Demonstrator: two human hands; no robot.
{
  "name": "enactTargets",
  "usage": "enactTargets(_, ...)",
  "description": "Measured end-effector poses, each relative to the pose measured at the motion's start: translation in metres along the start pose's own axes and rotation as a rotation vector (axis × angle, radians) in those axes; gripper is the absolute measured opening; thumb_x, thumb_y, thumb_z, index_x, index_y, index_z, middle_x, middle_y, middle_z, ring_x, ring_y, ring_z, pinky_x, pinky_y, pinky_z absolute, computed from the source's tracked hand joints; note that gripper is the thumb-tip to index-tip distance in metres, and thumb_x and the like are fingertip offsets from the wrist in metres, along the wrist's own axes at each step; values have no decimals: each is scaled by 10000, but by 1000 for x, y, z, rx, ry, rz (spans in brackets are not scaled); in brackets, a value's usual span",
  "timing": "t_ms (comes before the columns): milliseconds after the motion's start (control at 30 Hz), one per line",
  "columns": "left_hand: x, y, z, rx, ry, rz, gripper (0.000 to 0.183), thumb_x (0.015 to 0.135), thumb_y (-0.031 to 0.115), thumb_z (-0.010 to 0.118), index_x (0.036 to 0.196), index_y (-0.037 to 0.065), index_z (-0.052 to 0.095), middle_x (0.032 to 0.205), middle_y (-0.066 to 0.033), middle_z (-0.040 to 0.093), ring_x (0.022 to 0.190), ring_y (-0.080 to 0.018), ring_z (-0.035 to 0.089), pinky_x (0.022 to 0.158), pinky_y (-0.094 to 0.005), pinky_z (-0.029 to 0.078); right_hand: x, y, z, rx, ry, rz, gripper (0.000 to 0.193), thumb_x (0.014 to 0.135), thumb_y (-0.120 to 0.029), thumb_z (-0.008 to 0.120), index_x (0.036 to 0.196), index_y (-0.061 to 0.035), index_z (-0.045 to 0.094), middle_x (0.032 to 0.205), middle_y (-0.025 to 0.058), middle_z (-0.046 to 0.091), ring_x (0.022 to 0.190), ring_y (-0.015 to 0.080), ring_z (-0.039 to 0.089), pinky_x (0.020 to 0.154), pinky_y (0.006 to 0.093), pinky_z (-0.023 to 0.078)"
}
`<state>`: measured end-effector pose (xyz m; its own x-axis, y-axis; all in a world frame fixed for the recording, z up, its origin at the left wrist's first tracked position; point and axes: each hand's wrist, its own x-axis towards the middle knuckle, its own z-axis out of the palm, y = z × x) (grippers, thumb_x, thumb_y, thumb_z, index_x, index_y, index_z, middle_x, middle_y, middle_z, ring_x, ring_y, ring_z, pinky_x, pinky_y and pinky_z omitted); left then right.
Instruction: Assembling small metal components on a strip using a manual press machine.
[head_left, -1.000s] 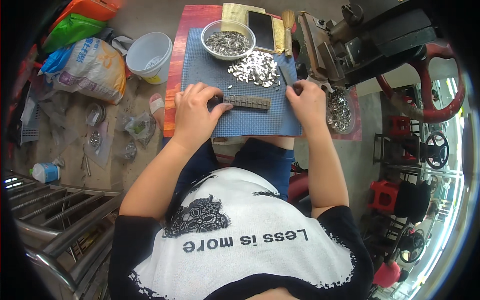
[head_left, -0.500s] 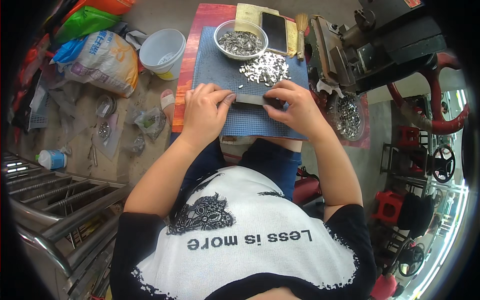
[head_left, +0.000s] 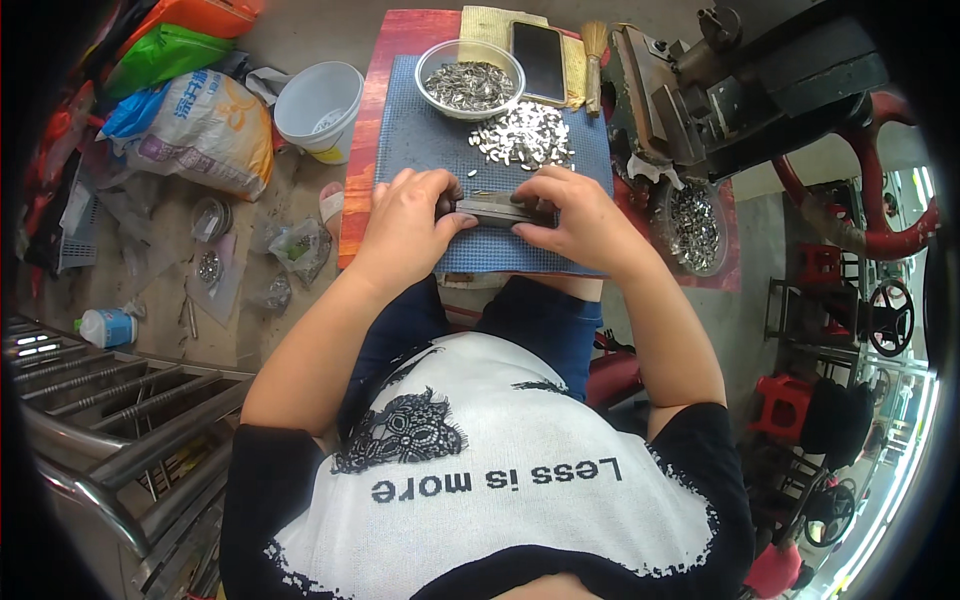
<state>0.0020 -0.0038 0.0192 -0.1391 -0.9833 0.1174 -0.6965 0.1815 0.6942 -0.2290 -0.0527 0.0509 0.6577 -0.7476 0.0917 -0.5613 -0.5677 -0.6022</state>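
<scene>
A grey, flat metal bar (head_left: 490, 209) lies across the near half of a blue ribbed mat (head_left: 400, 125), between my two hands. My left hand (head_left: 408, 222) grips its left end, thumb on the near side and fingers curled over the far side. At the other end, my right hand (head_left: 583, 215) holds the bar in the same way. Just beyond the bar, small shiny metal pieces (head_left: 527, 137) lie in a loose pile. A clear round bowl (head_left: 420, 90) of similar darker pieces stands to the pile's left.
A dark phone (head_left: 538, 62) rests on a yellow cloth at the table's far side, beside a small straw brush (head_left: 594, 45). A machine with a red handwheel (head_left: 880, 235) stands to the right, near a tub of metal pieces (head_left: 697, 228). Left of the table is a white bucket (head_left: 320, 105).
The bar has tipped, so its upper face looks darker and a near edge shows. My left fingers have curled further round its end, and my right thumb has shifted left along it.
</scene>
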Motion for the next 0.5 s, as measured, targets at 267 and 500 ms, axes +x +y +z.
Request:
enactTargets(267, 4, -1, 0, -14, -56, -19, 237, 826, 209, 749, 978, 50, 661, 864, -63, 664, 937, -265, 582, 886, -402, 381, -7, 5, -2, 97, -13, 18, 307, 739, -75, 789, 1008, -6, 660, 947, 121, 620, 875, 269, 630, 805, 364, 521)
enactTargets(500, 6, 0, 0, -64, -23, -58, 272, 816, 185, 769, 1007, 17, 672, 829, -84, 639, 828, -233, 587, 792, -367, 442, -14, 8, -7, 105, 43, 36, 276, 726, -34, 789, 928, -15, 602, 947, 92, 568, 874, 243, 592, 800, 341, 498)
